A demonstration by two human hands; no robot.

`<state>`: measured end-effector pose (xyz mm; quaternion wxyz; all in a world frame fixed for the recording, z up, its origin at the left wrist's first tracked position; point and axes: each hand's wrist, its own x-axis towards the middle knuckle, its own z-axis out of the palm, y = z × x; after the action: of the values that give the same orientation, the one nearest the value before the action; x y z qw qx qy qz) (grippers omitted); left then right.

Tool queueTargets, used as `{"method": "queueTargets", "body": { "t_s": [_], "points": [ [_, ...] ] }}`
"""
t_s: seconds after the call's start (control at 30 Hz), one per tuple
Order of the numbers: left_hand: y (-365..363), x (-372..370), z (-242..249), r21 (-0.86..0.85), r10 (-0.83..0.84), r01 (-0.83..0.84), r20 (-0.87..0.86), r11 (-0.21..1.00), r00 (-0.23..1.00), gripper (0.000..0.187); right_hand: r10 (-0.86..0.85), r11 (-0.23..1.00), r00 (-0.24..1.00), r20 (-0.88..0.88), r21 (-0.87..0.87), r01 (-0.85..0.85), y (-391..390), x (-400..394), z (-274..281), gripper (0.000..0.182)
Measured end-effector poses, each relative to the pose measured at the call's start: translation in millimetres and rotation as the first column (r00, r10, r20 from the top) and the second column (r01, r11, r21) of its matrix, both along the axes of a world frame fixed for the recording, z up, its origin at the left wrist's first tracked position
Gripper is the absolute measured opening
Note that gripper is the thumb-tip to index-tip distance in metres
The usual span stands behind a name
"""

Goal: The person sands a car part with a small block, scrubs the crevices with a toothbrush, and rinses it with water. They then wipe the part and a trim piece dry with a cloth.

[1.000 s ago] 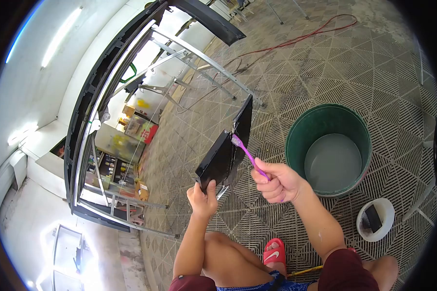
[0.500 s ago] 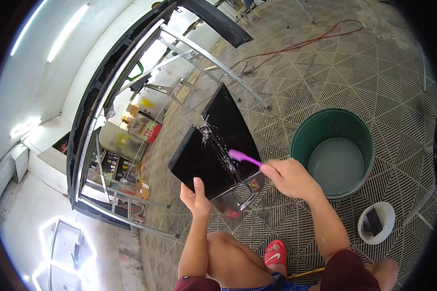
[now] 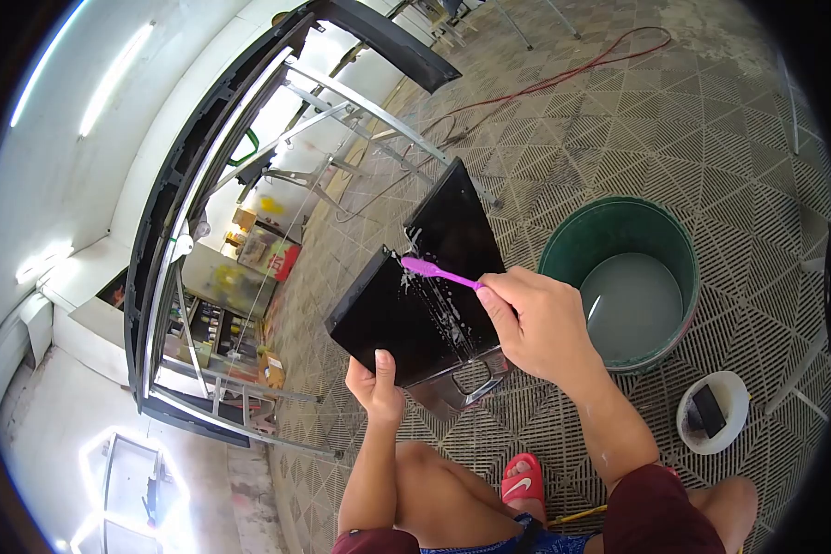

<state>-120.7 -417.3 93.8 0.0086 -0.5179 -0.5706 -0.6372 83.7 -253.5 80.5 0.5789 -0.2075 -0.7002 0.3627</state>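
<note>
A glossy black panel (image 3: 379,323) with a notch in its upper edge is tilted in front of me, and white suds run in a streak down its middle. My left hand (image 3: 376,388) grips its lower left edge, thumb on the front face. Between the fingers of my right hand (image 3: 535,323) is a purple toothbrush (image 3: 448,274), its head over the suds near the notch. A shiny part with a handle-like loop (image 3: 471,380) shows at the panel's lower edge.
A green bucket (image 3: 553,249) of cloudy water stands right of the panel. Nearer me sits a white tub (image 3: 737,406) holding a dark block (image 3: 708,412). A metal stand (image 3: 369,99) bears a long black car part (image 3: 157,198) at the left. A red hose (image 3: 609,61) lies behind.
My right hand has moved the toothbrush up and left along the suds, toward the notch. The panel has shifted slightly right in view, still in my left hand.
</note>
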Motion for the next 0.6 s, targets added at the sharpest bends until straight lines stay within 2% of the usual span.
{"method": "queueTargets", "body": {
  "t_s": [0.07,0.1,0.13,0.17,0.2,0.23,0.27,0.3,0.33,0.37,0.4,0.43,0.5,0.53,0.57,0.6],
  "points": [
    [-4.2,-2.9,-1.7,0.011,0.013,-0.013,-0.013,1.000,1.000,0.034,-0.196,0.974,0.981,0.005,0.117,0.194,1.4,-3.0,-1.9,0.014],
    [-9.8,-7.1,-0.8,-0.066,0.083,-0.089,-0.095,0.994,0.992,0.031,-0.194,0.974,0.981,0.004,0.116,0.192,2.1,-2.2,-2.0,0.014],
    [-13.2,-10.4,-1.6,-0.135,0.144,-0.170,-0.180,0.976,0.973,0.029,-0.265,0.956,0.963,0.055,0.149,0.254,3.2,-0.1,-2.1,0.015],
    [-14.4,-12.9,-4.0,-0.136,0.144,-0.170,-0.181,0.976,0.973,0.029,-0.336,0.931,0.936,0.104,0.184,0.314,4.2,2.9,-2.5,0.016],
    [-10.3,-6.8,2.1,-0.095,0.174,-0.211,-0.298,0.973,0.938,0.028,-0.337,0.931,0.936,0.104,0.183,0.315,3.4,6.8,-3.1,0.016],
    [-7.8,-3.5,5.5,-0.049,0.206,-0.247,-0.410,0.968,0.889,0.026,-0.180,0.982,0.959,0.219,0.103,0.161,1.2,11.9,-3.8,0.018],
    [-8.5,-5.3,7.5,-0.050,0.206,-0.247,-0.409,0.968,0.889,0.026,-0.010,1.000,0.947,0.320,0.005,0.008,0.3,17.3,-3.9,0.021],
    [-10.4,-9.7,11.8,-0.066,0.203,-0.276,-0.521,0.959,0.829,0.024,-0.010,1.000,0.947,0.321,0.005,0.009,4.9,23.2,-0.9,0.021],
    [-12.1,-14.0,15.1,-0.078,0.193,-0.306,-0.625,0.949,0.756,0.023,0.276,0.957,0.903,0.330,-0.182,-0.226,13.8,29.0,3.6,0.023],
    [-14.1,-18.7,16.0,-0.081,0.190,-0.305,-0.625,0.949,0.757,0.023,0.540,0.826,0.793,0.283,-0.361,-0.433,22.2,32.9,4.9,0.025],
    [-16.1,-24.3,15.8,-0.108,0.174,-0.312,-0.642,0.944,0.747,0.022,0.634,0.741,0.757,0.156,-0.400,-0.539,30.4,24.4,-6.9,0.029],
    [-16.3,-26.2,15.6,-0.133,0.157,-0.320,-0.659,0.938,0.735,0.021,0.632,0.743,0.759,0.155,-0.401,-0.536,32.4,17.3,-18.9,0.029],
    [-15.1,-24.8,14.8,-0.161,0.142,-0.333,-0.676,0.929,0.723,0.022,0.545,0.820,0.828,0.133,-0.295,-0.491,32.6,4.1,-33.5,0.022],
    [-14.2,-22.9,15.0,-0.191,0.127,-0.350,-0.692,0.917,0.711,0.022,0.545,0.819,0.828,0.132,-0.294,-0.492,30.9,-2.7,-36.6,0.022],
    [-12.4,-21.0,14.5,-0.197,0.126,-0.352,-0.691,0.915,0.712,0.022,0.167,0.982,0.962,0.216,-0.123,-0.142,26.8,-9.5,-38.8,0.018],
    [-8.5,-17.3,13.4,-0.220,0.143,-0.340,-0.611,0.914,0.779,0.022,-0.242,0.970,0.943,0.230,0.070,0.232,23.2,-14.0,-42.1,0.016]
  ]
}}
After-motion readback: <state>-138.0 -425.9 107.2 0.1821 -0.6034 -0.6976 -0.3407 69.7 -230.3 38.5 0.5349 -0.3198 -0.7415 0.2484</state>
